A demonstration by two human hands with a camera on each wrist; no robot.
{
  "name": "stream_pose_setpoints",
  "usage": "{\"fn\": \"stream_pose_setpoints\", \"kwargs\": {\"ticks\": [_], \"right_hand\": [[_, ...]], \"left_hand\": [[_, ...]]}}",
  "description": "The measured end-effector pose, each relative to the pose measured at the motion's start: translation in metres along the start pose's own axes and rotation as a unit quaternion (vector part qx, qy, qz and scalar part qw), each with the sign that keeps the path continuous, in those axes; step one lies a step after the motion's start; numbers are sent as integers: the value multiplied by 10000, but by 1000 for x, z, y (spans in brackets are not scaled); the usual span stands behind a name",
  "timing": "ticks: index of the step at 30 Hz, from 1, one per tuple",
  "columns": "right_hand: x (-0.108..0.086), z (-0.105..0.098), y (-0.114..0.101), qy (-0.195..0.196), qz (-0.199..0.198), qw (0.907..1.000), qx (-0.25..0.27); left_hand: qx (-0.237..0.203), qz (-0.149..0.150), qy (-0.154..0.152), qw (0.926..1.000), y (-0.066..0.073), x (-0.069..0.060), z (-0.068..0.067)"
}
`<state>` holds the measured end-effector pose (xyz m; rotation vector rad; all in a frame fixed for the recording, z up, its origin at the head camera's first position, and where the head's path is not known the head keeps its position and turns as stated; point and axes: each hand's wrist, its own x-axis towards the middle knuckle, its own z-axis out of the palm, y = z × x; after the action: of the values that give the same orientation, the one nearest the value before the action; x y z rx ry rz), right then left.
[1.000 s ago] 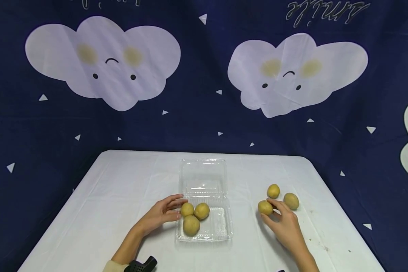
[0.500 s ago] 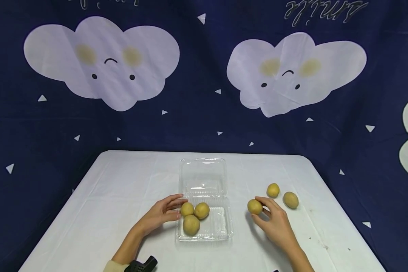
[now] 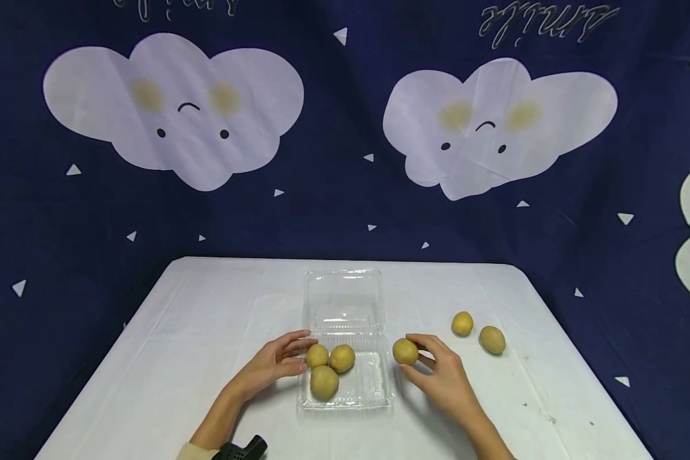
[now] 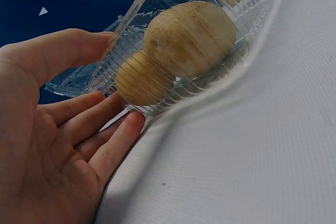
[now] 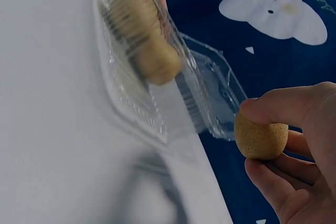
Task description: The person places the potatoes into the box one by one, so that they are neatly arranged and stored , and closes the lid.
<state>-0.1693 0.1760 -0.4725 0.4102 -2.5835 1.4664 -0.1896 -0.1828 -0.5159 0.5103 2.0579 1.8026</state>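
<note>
Held potato (image 3: 405, 351) sits in my right grip (image 3: 439, 374): thumb on its near side, fingers on the far side, spread just to its width. Nearly round, no clear long axis to line up. Right wrist view puts it off the tabletop (image 3: 236, 306).

Key relation: transparent container (image 3: 370, 383) lies directly left of the pinch, right wall just beside the potato. Can't tell if potato and rim touch. Right hand is nearer the container's right part. Left grip (image 3: 278, 361) is at the opposite wall, fingers relaxed, fairly straight, tips touching the plastic, no potato held.

Inside, all three bunched left: big potato (image 3: 324, 383) nearest me, small potato (image 3: 317, 356) behind it by my left fingertips, third potato (image 3: 342, 358) right of that one.

Farther right, beyond my right hand: oval potato (image 3: 492, 340), then yellow potato (image 3: 462, 324), both on the tabletop, well apart from the container. Lid (image 3: 343, 297) is hinged back behind the base. Dark cloud-print cloth (image 3: 345, 96) past the far edge.
</note>
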Motion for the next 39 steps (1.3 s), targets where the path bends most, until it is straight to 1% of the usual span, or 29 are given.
{"fn": "stream_pose_setpoints", "kwargs": {"ticks": [4, 8, 13, 22, 27, 29, 33, 39], "right_hand": [[1, 5, -7, -102, 42, 9999, 106], [2, 11, -12, -200, 60, 9996, 167], [3, 21, -17, -331, 52, 9992, 214], [1, 40, -24, -739, -332, 9965, 192], [1, 45, -25, -882, -409, 9952, 123], [1, 46, -26, -918, -504, 9945, 92], [1, 50, -27, -984, -735, 9924, -78], [0, 55, -31, -1158, -822, 9890, -405]], "left_hand": [[7, 39, -17, 10000, -2, 0, 1], [32, 73, 1, 10000, -1, 0, 2], [7, 13, 25, 10000, 1, 0, 2], [42, 37, 40, 10000, 1, 0, 2], [-22, -23, 15, 10000, 2, -1, 2], [-29, -57, 36, 10000, 3, -1, 2], [-8, -81, 84, 9999, 3, -1, 2], [18, -41, 55, 10000, 0, -1, 1]]}}
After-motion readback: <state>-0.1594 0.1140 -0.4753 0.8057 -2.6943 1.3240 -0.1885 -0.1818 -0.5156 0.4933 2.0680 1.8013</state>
